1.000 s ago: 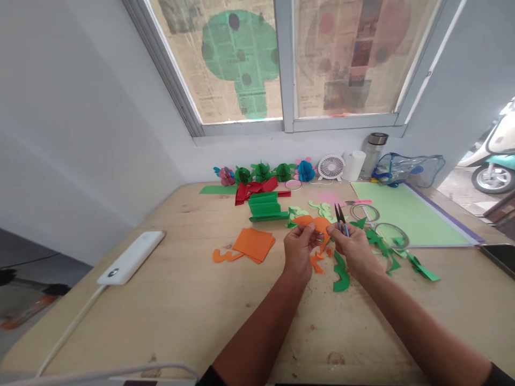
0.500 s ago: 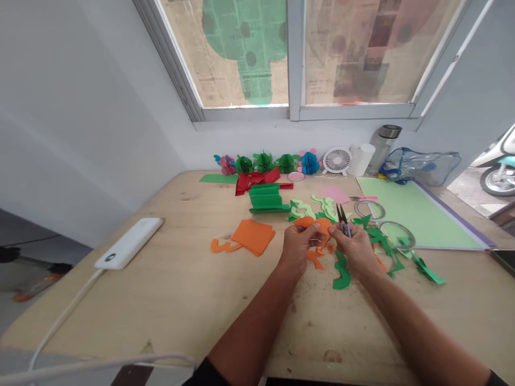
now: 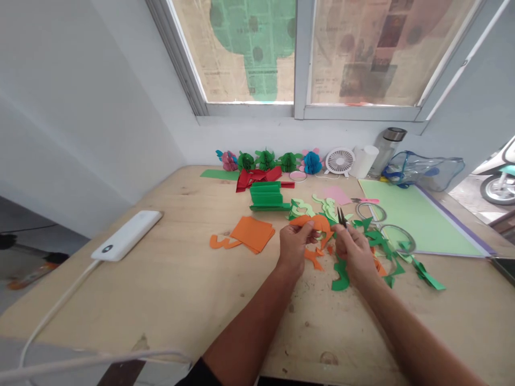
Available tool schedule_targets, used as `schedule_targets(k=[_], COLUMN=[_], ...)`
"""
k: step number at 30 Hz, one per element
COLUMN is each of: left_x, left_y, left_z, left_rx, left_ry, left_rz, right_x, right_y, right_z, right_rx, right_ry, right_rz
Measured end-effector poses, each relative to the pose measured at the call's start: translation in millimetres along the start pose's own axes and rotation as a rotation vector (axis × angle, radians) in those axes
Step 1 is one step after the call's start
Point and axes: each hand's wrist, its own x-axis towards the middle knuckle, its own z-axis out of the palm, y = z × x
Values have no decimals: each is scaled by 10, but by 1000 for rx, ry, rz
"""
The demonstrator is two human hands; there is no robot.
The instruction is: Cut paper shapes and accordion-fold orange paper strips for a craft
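Scissors in the right hand have turned since half a second ago: their dark blades point up right of the frame's centre, but the bluish handle part is now hidden behind the fingers. Just below the right wrist, a bit more of an orange scrap shows. The left hand, right of centre, pinches an orange paper cut-out between thumb and fingers, above the table. The right hand is curled around the scissors, its fingertips at the cut-out's right edge; I cannot tell whether they touch it. Left of the hands lie orange paper squares, overlapping a wavy orange piece. A green wavy strip lies below the hands, while folded green paper and crumpled-looking red paper sit near the middle of the frame.
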Motion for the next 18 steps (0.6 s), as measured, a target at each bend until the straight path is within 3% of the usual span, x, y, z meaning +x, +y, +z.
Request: schedule_targets(k=[4,11,18], left_x=[12,-10,-31], left_y=[58,146,151], left_z=[-7,4,13], left_rx=[-85,-248,-199], left_ry=[82,104,111], left_rz=[36,35,37], right_x=[-67,-139,-161], right_y=[-22,25,64], right_z=[66,155,195], right_rx=[119,66,28], right_ry=[-38,-120,-197], right_rz=[98,167,193])
